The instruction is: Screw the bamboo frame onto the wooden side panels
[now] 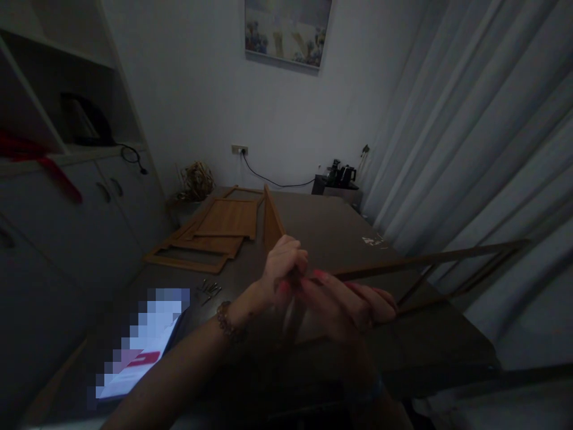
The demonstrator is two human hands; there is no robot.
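Alignment seemed underway: left hand (286, 269) curled beside the upright brown wooden panel (272, 221), right hand (351, 303) against the rectangular brown wooden frame (416, 261) (what either gripped, I couldn't tell); the next move needed steadiness.

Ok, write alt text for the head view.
A person's left hand and right hand are close together over a table, with an upright wooden panel just beyond and a wooden frame reaching right. Flat wooden pieces, screws and a lit screen lie to the left in the dim room.
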